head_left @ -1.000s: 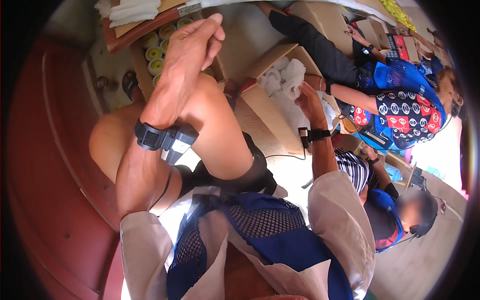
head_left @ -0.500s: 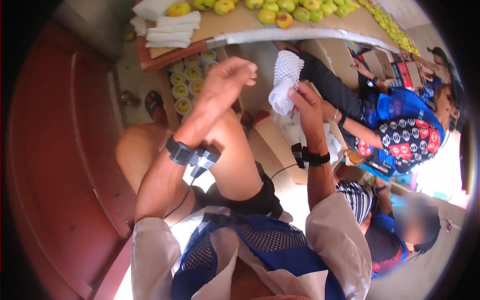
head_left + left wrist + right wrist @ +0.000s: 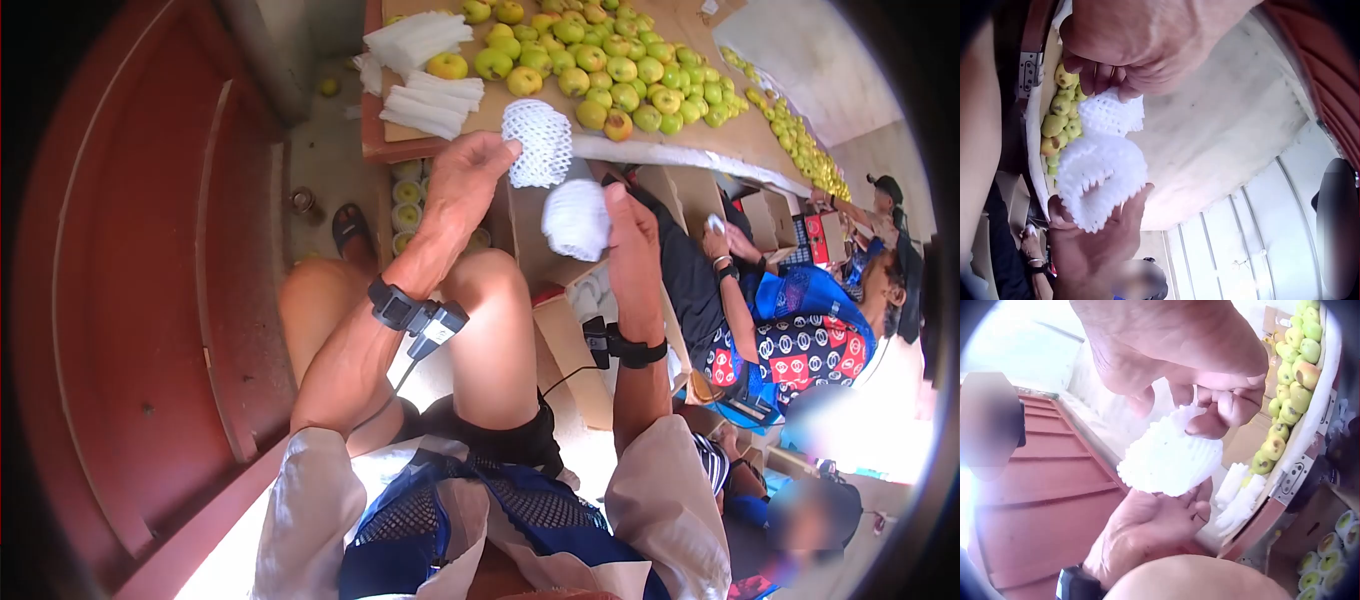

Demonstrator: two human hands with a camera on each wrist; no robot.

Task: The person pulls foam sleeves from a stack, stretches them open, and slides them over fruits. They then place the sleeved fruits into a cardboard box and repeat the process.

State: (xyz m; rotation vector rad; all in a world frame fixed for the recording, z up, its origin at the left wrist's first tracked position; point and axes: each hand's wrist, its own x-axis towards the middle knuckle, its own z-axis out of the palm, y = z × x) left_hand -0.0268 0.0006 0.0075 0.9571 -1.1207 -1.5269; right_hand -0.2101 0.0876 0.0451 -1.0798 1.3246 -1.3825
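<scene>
My left hand (image 3: 465,195) pinches a white foam fruit net (image 3: 537,143) at its edge with thumb and fingertips. A second foam net (image 3: 577,222), its mouth spread wide, is gripped by my right hand (image 3: 634,230). The two nets are close together in front of the table, and in the left wrist view the right hand's net (image 3: 1104,181) overlaps the other net (image 3: 1112,112). Seen from the right wrist, a net (image 3: 1172,456) hangs between the right hand (image 3: 1191,356) above and the left hand (image 3: 1154,522) below.
Loose green-yellow apples (image 3: 620,70) cover the table (image 3: 410,145), beside stacks of flattened foam nets (image 3: 430,105). Below stands a carton of netted apples (image 3: 1329,565). An open cardboard box (image 3: 575,350) is near my knee. Other people sit at right; a red door (image 3: 150,300) is left.
My right hand has risen from the cardboard box with foam nets. The left hand, bare before, now pinches one net, and the two nets are apart. The view has tilted up towards the table.
</scene>
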